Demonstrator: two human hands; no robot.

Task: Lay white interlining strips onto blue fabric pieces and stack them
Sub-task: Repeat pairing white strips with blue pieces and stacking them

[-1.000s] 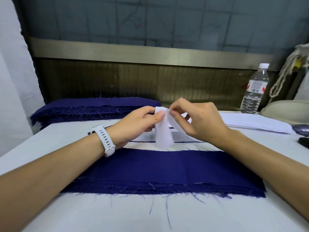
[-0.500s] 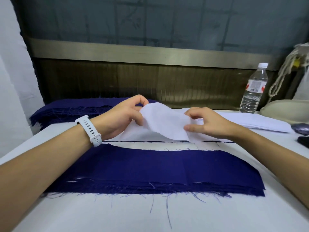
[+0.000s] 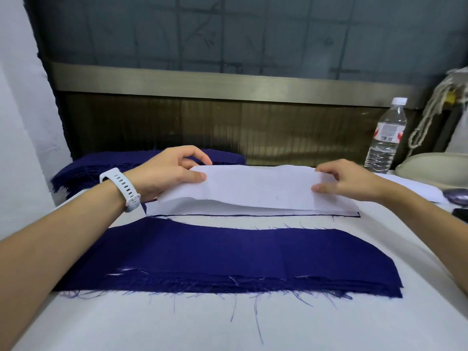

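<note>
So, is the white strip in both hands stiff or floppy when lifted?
Probably floppy: the white strip droops unevenly between the left hand and the right hand. Likely very light too, since pinching fingers alone carry it.

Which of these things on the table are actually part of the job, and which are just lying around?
Part of the job: thin white interlining strip, pinched by left hand and right hand; near stack of dark blue fabric pieces; frayed dark blue fabric pile at back left.
Just lying about: clear plastic water bottle; pale knotted rope at right.
</note>
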